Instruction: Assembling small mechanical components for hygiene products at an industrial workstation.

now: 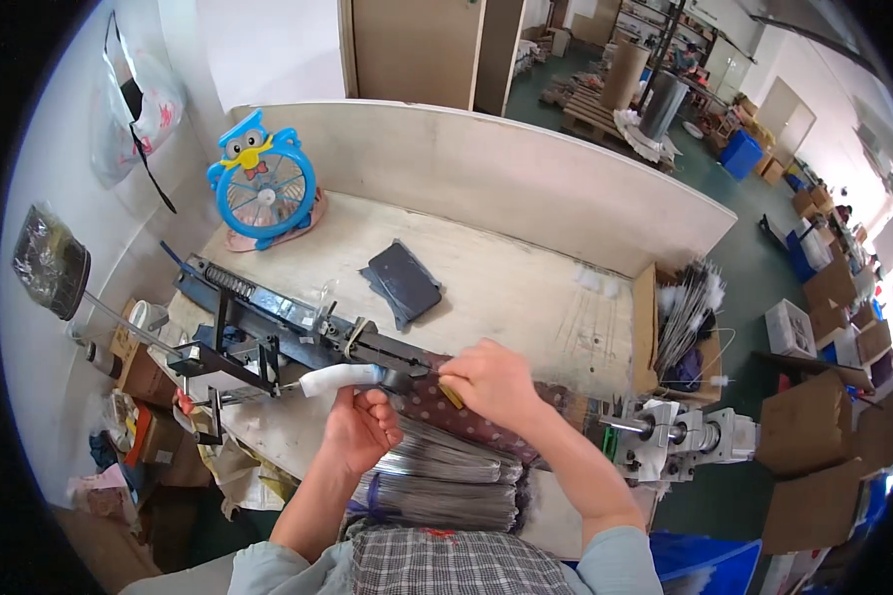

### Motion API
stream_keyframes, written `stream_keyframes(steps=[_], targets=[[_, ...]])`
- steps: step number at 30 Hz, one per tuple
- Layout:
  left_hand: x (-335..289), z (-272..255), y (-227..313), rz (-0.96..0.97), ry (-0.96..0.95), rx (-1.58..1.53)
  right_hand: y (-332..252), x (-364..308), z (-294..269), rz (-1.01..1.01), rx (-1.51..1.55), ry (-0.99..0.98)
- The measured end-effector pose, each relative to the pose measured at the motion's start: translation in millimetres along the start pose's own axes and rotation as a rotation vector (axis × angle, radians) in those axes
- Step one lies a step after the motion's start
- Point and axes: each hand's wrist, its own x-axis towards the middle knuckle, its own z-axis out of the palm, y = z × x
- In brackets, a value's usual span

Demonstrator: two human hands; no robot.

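Note:
My left hand is palm up with its fingers curled, just below a white-wrapped handle on the bench machine. Whether anything lies inside those fingers is hidden. At the right end of the machine's long dark metal bar, my right hand is closed in a pinch. What it pinches is too small to make out. A narrow yellow piece shows just under its fingers. Bundles of thin silvery wires lie in front of me, below both hands.
A dark phone rests on the pale bench beyond the bar. Farther back stands a blue cartoon-shaped fan. At right are a carton of wire brushes and a metal machine. A low panel edges the far side.

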Motion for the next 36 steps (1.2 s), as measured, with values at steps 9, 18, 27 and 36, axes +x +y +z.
stream_keyframes(steps=[9,18,27,36], targets=[[7,14,-32,0.430,0.156,1.555,-13,14,15,0.109,-0.126,-0.091],[29,-9,-35,0.416,-0.031,1.295,8,20,-17,0.210,0.004,-0.233],[40,-6,-50,0.510,-0.174,1.109,169,13,-42,0.317,-0.744,-0.636],[8,-35,-3,0.767,-0.110,1.560,218,-15,-68,0.341,-0.910,-0.944]])
